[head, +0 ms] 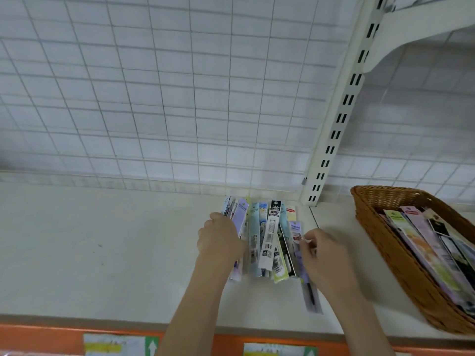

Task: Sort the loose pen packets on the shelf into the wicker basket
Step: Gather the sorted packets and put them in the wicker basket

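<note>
We look down on a white shelf (102, 253) whose front edge carries an orange strip (38, 335) with paper labels (120, 344). Behind it stands a white wire grid (154, 98), and a slotted upright (334, 134) meets the shelf just right of the packets. To the left of our arms the shelf surface lies bare and wide; between the packets and the basket there is a narrower stretch of bare shelf. The pile of packets (267, 240) lies near the back edge, fanned lengthwise from the grid toward us, overlapping each other. Our left hand (221, 237) rests on the pile's left side, fingers curled down around the leftmost lilac packets, so it grips them. Our right hand (321, 255) sits at the pile's right side, thumb and forefinger pinching the edge of a purple packet (295, 232) there. One dark pen packet (309, 296) sticks out from under the right hand toward the front edge, apart from the rest. The basket (390, 253) sits at the far right, tilted in our view and running past the frame's edge, already holding several long packets laid side by side. It stands well apart from the pile, beyond the right hand.
</note>
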Demonstrator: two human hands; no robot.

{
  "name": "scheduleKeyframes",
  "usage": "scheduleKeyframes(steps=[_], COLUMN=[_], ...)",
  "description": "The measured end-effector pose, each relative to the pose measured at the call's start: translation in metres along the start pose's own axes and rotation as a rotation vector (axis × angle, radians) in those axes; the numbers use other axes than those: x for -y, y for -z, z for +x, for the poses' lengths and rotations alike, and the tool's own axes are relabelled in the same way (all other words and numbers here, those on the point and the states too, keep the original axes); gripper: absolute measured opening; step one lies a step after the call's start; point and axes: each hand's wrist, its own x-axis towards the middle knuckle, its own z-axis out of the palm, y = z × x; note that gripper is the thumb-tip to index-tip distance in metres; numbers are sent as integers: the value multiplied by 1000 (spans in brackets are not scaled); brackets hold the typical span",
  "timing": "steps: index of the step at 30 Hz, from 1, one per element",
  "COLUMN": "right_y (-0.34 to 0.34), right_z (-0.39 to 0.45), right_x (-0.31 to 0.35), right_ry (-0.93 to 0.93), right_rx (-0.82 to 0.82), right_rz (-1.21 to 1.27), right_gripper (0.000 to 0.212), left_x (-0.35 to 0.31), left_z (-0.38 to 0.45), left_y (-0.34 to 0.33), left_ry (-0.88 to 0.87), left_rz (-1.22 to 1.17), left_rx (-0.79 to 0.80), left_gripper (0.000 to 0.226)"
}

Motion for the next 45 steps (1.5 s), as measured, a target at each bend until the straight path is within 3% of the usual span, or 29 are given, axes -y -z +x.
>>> scheduleKeyframes(steps=[4, 8, 13, 17, 24, 29, 33, 41, 45], right_y=[0, 5, 11, -2, -31, -40, -32, -39, -50], right_z=[-2, 0, 10, 22, 33, 41, 35, 35, 46], right_x=[1, 6, 26, 44, 64, 78, 105, 115, 102], right_ry=[7, -29, -167, -198, -230, -291, -329, -351, -308], right_rx=[7, 20, 130, 270, 426, 462, 476, 554, 529], right_rz=[-3, -36, -99, -305, -429, -340, -350, -364, -373], right_gripper=[13, 18, 60, 92, 123, 147, 122, 122, 105], left_x=[8, 22, 41, 50, 56, 57, 58, 61, 64], left_z=[-6, -12, -14, -18, -24, -27, -27, -25, -23], left_y=[9, 19, 30, 38, 41, 42, 43, 43, 42], left_ry=[-10, 3, -10, -40, -91, -82, -59, -16, -20], left_rz=[-133, -191, -383, -471, -595, -665, -690, -744, -763], left_rx=[-33, -71, -103, -193, -284, -314, -312, -288, -280], left_gripper=[29, 31, 17, 25, 16, 22, 18, 19, 16])
